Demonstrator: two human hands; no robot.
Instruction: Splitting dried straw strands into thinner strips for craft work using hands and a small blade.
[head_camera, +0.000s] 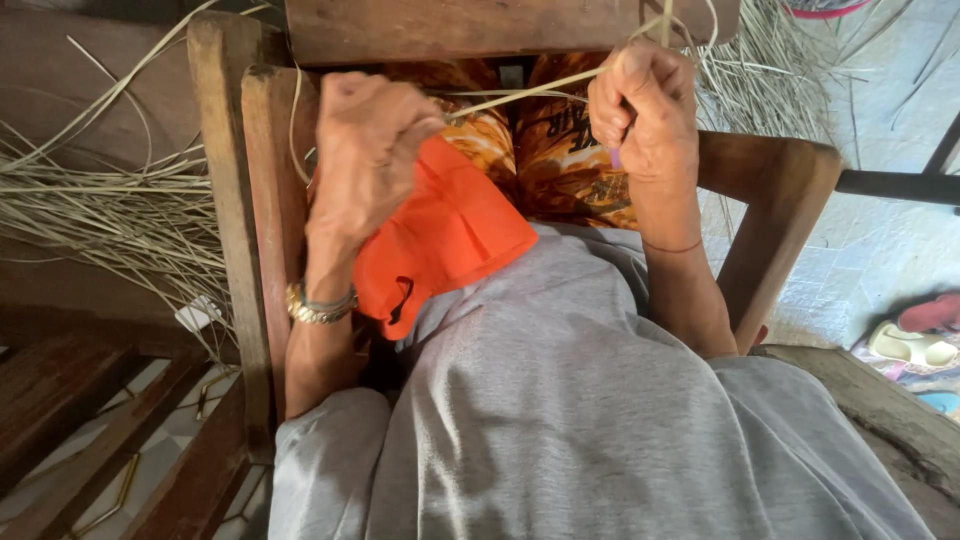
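We hold one pale reed strip (520, 92) stretched between our hands: the left hand (365, 140) clenched on its near end above the orange cloth (450, 235), the right hand (640, 110) gripping it beside the wooden frame (450, 30). Loose strips (110, 210) heaped beyond the frame's left edge suggest much work remains.

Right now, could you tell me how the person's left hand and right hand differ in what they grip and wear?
The left hand is fisted over orange cloth and pinches the pale strip; the right hand grips the strip's other end higher up. The left wrist wears a metal bracelet; the right wears a thin red thread. Both hold the same strip.
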